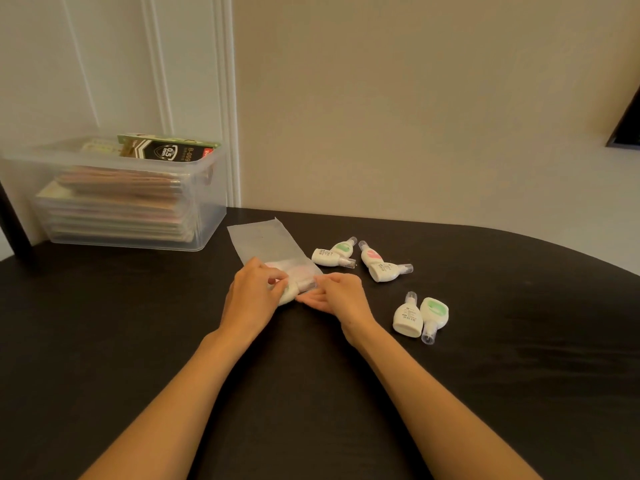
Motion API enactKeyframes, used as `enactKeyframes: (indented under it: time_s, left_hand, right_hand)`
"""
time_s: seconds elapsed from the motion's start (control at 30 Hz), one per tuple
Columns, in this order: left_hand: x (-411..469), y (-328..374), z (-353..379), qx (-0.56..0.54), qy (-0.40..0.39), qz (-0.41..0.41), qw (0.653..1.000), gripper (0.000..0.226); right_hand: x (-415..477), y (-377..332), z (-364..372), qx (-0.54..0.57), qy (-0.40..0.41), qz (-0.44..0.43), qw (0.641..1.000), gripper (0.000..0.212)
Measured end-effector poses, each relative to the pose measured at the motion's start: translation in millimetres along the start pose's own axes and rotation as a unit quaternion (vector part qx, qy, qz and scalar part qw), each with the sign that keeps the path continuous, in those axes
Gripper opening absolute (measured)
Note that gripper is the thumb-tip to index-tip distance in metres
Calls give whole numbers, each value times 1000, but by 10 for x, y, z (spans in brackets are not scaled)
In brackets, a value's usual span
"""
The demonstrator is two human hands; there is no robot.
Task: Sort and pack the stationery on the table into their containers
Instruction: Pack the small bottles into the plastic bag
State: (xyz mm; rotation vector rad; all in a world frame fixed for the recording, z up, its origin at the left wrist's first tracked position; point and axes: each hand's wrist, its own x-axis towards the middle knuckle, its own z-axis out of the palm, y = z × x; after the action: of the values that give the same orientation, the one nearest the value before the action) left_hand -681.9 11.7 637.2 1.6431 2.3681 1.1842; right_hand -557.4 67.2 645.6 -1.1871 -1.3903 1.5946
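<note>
My left hand [254, 289] curls round a correction tape [289, 293] at the mouth of the bag [266, 242], mid-counter [138, 323]; my right hand [337, 294] pinches the rim. The frosted film looks limp and slippery, so I'd hold its edge. Six loose tapes [407, 315] to the right look like light, hard, smooth teardrops.

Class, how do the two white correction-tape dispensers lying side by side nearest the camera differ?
The left white dispenser shows its printed white side, clear cap pointing away; the right dispenser shows a green face, cap pointing toward the camera. Both have white bodies and clear caps.
</note>
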Motion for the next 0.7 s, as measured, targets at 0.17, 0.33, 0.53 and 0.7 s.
enactKeyframes:
  time_s: [0.17, 0.33, 0.53, 0.7]
  left_hand:
    - [-16, -24, -27, 38, -35, 13, 999, 26]
    - [-29, -18, -71, 71, -64, 14, 995, 42]
    - [-37, -17, -35, 47, -35, -29, 998, 42]
    - [-43, -49, -45, 28, -30, -59, 997, 47]
  right_hand:
    - [68, 39, -122, -171, 65, -72, 980, 19]
    - [150, 79, -72, -381, 78, -144, 910, 12]
    - [125, 110, -61, -457, 52, -189, 868, 9]
    - [169, 127, -86, -413, 81, -181, 889, 30]
